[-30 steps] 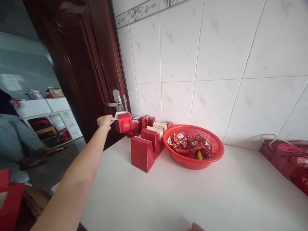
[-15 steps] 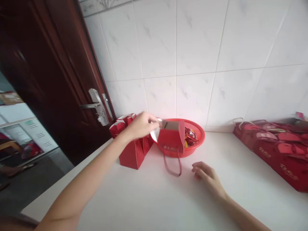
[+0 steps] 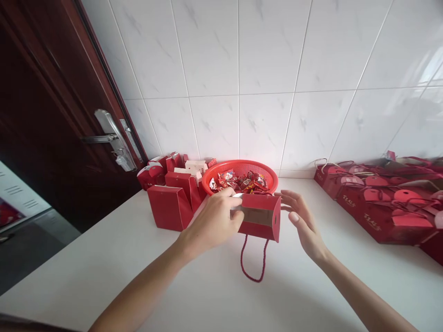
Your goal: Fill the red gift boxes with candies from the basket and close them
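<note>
The red paperboard carton with a curved end (image 3: 259,201) looked smooth with a soft sheen, its exposed panel a duller brown card; its dark-red rope handle (image 3: 254,279) was twisted cord, ridged and matt. The round red perforated basket (image 3: 276,180) was moulded plastic, lightly shiny on the rim, and the small red candy wrappers (image 3: 226,175) were crinkled, glossy film. The upright red folded boxes (image 3: 166,208) were flat, smooth card of low gloss. The white tabletop (image 3: 214,295) looked smooth and satiny. Behind, the grey-veined white wall tiles (image 3: 266,55) had a polished glaze, the dark reddish-brown panelled door (image 3: 38,87) looked like varnished wood, and its silvery lever handle (image 3: 98,138) was shiny metal.
</note>
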Demonstrator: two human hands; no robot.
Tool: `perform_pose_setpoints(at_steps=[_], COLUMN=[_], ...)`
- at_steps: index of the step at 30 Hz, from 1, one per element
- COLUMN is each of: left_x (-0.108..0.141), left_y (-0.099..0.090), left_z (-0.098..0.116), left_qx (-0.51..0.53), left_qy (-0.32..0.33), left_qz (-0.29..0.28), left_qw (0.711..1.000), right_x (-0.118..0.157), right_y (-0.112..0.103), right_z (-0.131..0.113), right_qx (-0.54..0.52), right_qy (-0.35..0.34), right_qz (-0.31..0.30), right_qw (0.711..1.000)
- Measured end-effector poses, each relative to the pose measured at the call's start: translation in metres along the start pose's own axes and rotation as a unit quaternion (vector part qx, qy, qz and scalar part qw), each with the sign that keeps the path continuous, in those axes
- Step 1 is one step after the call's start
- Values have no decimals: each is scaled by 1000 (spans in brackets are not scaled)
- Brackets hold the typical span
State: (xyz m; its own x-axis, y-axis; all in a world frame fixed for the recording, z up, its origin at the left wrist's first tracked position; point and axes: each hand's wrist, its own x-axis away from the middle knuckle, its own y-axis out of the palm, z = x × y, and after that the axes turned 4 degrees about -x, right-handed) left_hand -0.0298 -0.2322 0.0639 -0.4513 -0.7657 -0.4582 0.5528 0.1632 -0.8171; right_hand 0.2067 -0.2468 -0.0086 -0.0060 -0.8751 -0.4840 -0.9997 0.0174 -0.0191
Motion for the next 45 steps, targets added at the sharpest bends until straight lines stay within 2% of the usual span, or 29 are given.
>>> perform_pose_setpoints(at_steps=[4,8,12,17,19,22,28,33,36,41,43,45], left_x=[5,9,14,13,13,11,9,11,8,-3,-5,-7], left_y=[4,-3,-9,-5,-1,3,5,9,6,7,11,14], left_z=[6,11,16,16,14,12,13,-1,-8,-14,-16,-17], left_qx=[-10,-26,-29,-40,-41,-35,-24,-41,-47,-24,-14,-14], left_qy=[9,-6,-24,-31,-28,-34,-73,-23,26,156,181,174], left_qz=[-5,-16,-58,-117,-129,-156,-250,-279,-259,-154,-155,-169], left_qw=[1000,1000,998,992,990,987,965,959,965,976,971,970], right_x=[-9,-26,-38,-37,-35,-34,-43,-55,-59,-57,-53,-47], right_y=[-1,-12,-22,-4,6,11,0,-7,-7,3,8,12], right_z=[-22,-52,-79,-78,-73,-67,-51,-24,-11,-3,-9,-20], right_qx=[68,130,254,366,373,325,302,222,208,263,284,297], right_qy=[23,41,22,44,40,41,60,123,149,117,89,28], right_qz=[-56,-140,-220,-303,-302,-283,-256,-269,-289,-268,-237,-207], right_qw=[996,981,942,879,876,901,916,929,922,919,925,931])
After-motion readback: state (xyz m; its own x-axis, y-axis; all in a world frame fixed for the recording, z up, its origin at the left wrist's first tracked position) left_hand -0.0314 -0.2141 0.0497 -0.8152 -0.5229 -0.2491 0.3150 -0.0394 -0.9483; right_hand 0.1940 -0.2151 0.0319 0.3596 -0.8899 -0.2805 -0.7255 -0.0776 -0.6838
